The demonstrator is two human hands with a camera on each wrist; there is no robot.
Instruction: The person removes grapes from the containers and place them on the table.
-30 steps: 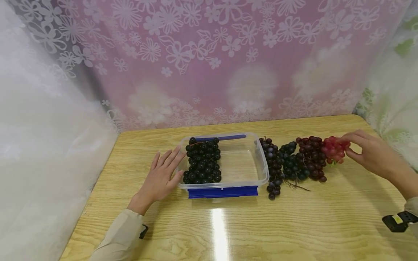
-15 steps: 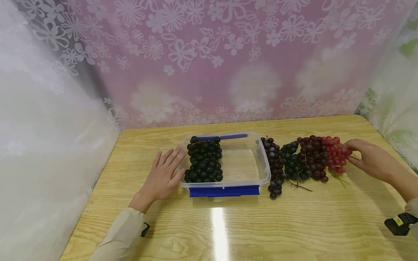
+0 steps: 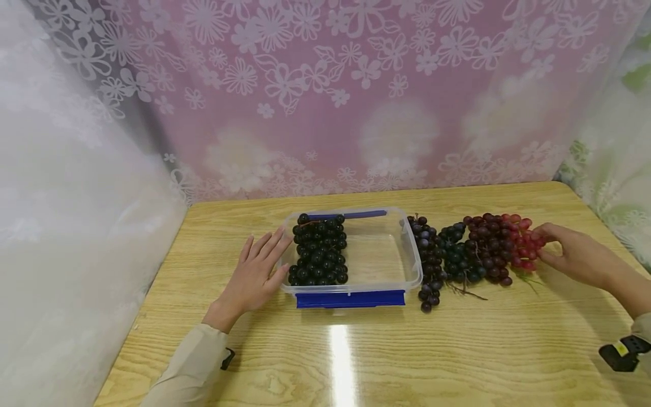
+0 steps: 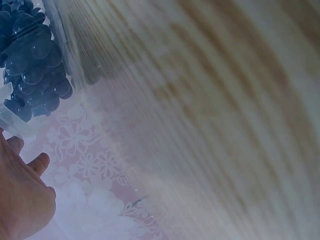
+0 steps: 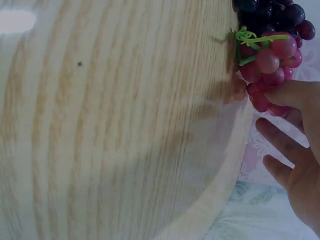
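In the head view my left hand [image 3: 254, 276] lies with straight, spread fingers against the left side of a clear plastic box [image 3: 351, 289] with blue clips. A bunch of black grapes [image 3: 319, 251] fills the box's left part. My right hand [image 3: 582, 254] pinches the right side of a bunch of red grapes [image 3: 523, 243], at the far end of a row of grapes. The right wrist view shows the thumb [image 5: 292, 95] on the red berries and the green stem [image 5: 250, 37] pointing away from the hand. The other fingers are spread off the bunch.
Between the box and the red bunch lie dark purple grapes [image 3: 429, 260], blue-green grapes [image 3: 455, 257] and maroon grapes [image 3: 489, 246], touching side by side. A bare brown stem [image 3: 468, 292] sticks out in front. A pink floral curtain [image 3: 315, 113] hangs behind the wooden table [image 3: 432, 356].
My right hand has moved slightly nearer with the red grapes, which now lie flatter beside the maroon bunch, stem toward me. My left hand stays at the box.
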